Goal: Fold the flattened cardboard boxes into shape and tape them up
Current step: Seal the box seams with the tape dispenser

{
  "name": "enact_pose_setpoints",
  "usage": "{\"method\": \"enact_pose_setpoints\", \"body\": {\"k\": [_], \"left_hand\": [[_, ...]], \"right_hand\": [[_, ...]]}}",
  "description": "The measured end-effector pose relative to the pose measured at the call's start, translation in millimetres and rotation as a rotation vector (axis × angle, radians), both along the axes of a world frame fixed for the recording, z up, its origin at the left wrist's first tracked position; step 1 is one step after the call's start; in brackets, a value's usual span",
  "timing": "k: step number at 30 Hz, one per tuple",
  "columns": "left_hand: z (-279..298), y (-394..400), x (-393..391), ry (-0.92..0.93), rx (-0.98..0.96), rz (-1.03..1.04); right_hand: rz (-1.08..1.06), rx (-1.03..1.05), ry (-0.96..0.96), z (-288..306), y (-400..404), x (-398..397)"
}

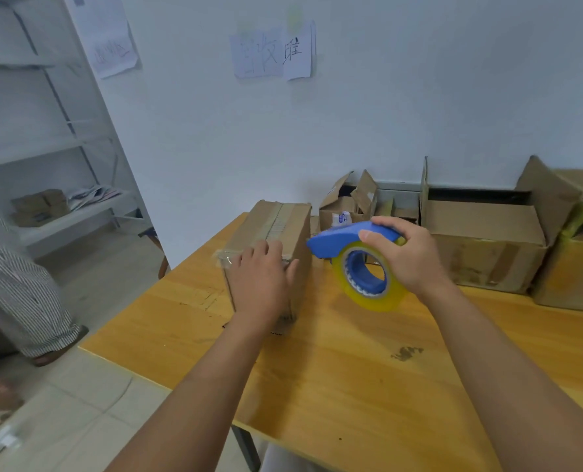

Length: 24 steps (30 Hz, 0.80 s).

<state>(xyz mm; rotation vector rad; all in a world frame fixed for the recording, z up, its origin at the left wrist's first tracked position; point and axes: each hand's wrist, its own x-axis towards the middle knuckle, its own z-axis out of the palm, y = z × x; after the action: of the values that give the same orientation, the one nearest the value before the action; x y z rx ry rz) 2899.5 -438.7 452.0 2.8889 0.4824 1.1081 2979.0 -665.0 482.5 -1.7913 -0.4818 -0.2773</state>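
Head view: a yellow wooden bench [334,362] stands against a white wall [385,114] — the left hand [261,284] presses flat, fingers together, on a taped cardboard box [276,229]; the right hand [409,253] grips a blue tape dispenser [355,257]. Open boxes [481,247] line the wall.

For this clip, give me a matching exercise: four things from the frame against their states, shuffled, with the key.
Things:
1. small taped brown cardboard box
2. blue tape dispenser with yellowish clear roll
3. large brown cardboard box at the wall
4. left hand

States:
A. flaps open at the top
B. held in the right hand, off the wooden table
C. fingers flat, pressing on a box's near end
D. closed, a tape strip along its top

Pairs: 1-D, 2-B, 3-A, 4-C
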Motion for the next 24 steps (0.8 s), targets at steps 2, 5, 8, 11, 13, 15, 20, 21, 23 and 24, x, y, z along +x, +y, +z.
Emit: {"method": "enact_pose_setpoints", "body": {"k": [2,5,8,11,13,15,20,21,23,24], "left_hand": [[-4.2,1.4,-2.6,-0.029,0.006,-0.025],[-8.1,5.5,-4.8,-0.049,-0.007,-0.069],[-9.1,2.1,-6.1,-0.093,0.01,-0.062],[-8.7,-0.3,-6.7,-0.147,-0.012,-0.086],[-9.2,2.8,-8.7,-0.146,0.0,-0.119],[-8.3,5.5,-11.3,-0.138,0.011,-0.141],[-6.0,18.8,-14.0,-0.103,-0.017,-0.224],[-5.3,20.4,-14.1,-0.106,-0.01,-0.247],[-3.8,21.0,-13.2,-0.124,0.016,-0.27],[-3.5,21.4,-12.6,-0.128,0.02,-0.277]], "right_hand": [[-0.019,0.065,-0.019,5.4,7.1,-4.3],[-0.017,0.183,-0.048,18.0,23.2,-9.9],[0.008,0.271,-0.072,33.0,47.3,-13.4],[0.006,0.284,-0.102,47.0,73.9,-12.0],[0.022,0.27,-0.089,51.2,89.4,-8.3],[0.038,0.242,-0.079,49.9,100.6,-4.6],[0.001,0.201,-0.076,48.0,107.5,6.8],[-0.005,0.201,-0.06,49.2,107.1,8.7],[-0.015,0.193,-0.052,50.5,106.5,11.2],[-0.015,0.181,-0.06,50.8,106.9,10.5]]}}
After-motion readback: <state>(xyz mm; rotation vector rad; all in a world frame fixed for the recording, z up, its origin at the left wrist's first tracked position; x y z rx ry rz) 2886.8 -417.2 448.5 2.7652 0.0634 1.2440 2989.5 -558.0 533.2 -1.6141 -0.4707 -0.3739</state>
